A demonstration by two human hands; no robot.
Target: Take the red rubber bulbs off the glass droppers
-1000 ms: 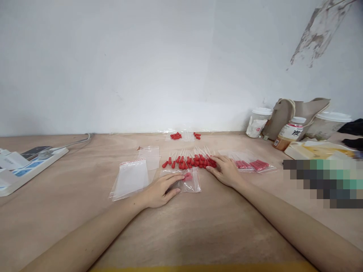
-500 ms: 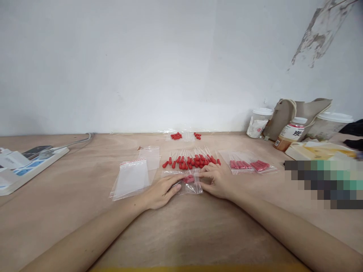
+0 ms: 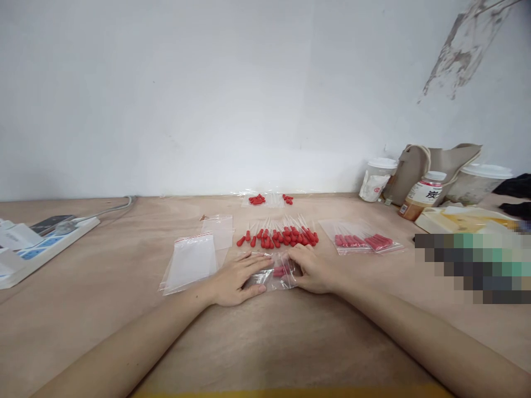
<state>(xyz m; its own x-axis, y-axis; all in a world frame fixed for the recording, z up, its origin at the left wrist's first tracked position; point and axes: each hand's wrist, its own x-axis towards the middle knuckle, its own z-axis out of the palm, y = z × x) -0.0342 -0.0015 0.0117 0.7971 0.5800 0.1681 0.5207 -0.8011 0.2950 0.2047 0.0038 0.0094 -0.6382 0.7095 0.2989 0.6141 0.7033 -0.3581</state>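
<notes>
A clear plastic zip bag (image 3: 269,282) lies flat on the table between my hands, with red-bulbed droppers (image 3: 279,271) inside it. My left hand (image 3: 238,279) rests on the bag's left part, fingers stretched out and thumb apart. At the bag's right edge my right hand (image 3: 311,269) has its fingers curled, gripping the film. Just beyond the bag a pile of loose droppers (image 3: 286,236) is spread, red bulbs toward me and clear tubes pointing away. To the right lie filled bags of droppers (image 3: 363,240). Flat unfilled bags (image 3: 193,260) are stacked on the left.
Near the wall lie more bagged red-bulbed droppers (image 3: 257,199). A power strip (image 3: 53,243) with plugs and a cable sits at the far left. At the back right stand a lidded cup (image 3: 375,179), a bottle (image 3: 423,196), a grey bag (image 3: 410,177) and a yellow-and-white packet (image 3: 464,220).
The bag's right end and the droppers inside have shifted slightly toward me. My left fingers have spread flatter over the bag, and my right hand has moved a little with its edge.
</notes>
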